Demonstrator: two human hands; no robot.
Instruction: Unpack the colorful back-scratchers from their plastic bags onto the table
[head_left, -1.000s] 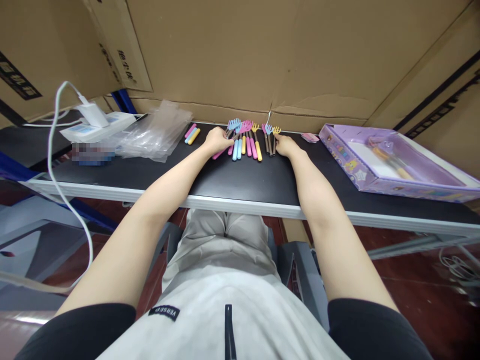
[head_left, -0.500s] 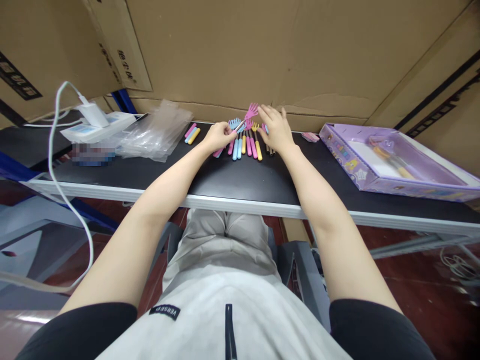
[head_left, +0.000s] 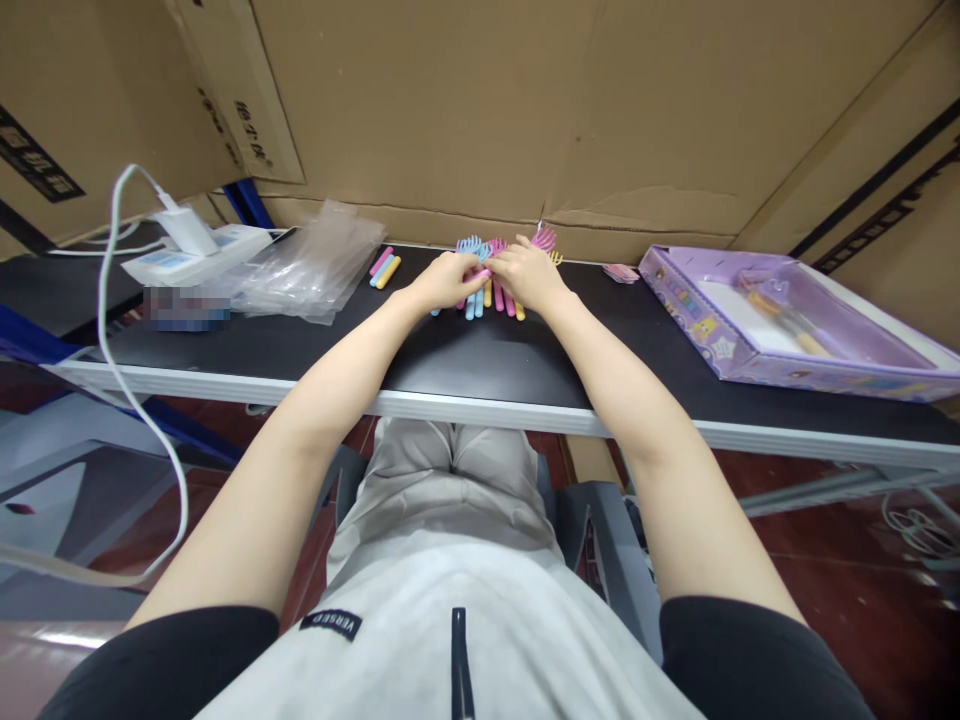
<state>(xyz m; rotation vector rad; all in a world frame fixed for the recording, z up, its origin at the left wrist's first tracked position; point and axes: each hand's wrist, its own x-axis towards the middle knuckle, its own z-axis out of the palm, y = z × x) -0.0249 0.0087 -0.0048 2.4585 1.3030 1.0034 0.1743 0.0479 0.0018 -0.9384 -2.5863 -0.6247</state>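
A pink back scratcher with a clawed head point(head_left: 544, 239) lies across both my hands at the back of the table. My left hand point(head_left: 448, 281) is closed, its thumb and fingers pinching the pink handle point(head_left: 480, 275). My right hand point(head_left: 529, 274) is closed farther along it, hiding the shaft, and the claw shows past its fingers. Beneath my hands lies a row of similar back scratchers, among them a blue one point(head_left: 471, 246) and one with a yellow handle point(head_left: 520, 312). My hands cover much of that row.
Loose pink, blue and yellow handles point(head_left: 385, 268) lie left of the row, beside clear plastic bags point(head_left: 319, 265). A white power strip point(head_left: 199, 258) with a cable is farther left. Small pink cards point(head_left: 621, 273) and a purple open box point(head_left: 720, 368) are on the right. Cardboard point(head_left: 465, 110) stands behind.
My right hand has come left and closed around the pink back scratcher beside my left hand. The claw has shifted to the right, and the handle now points toward my left hand.
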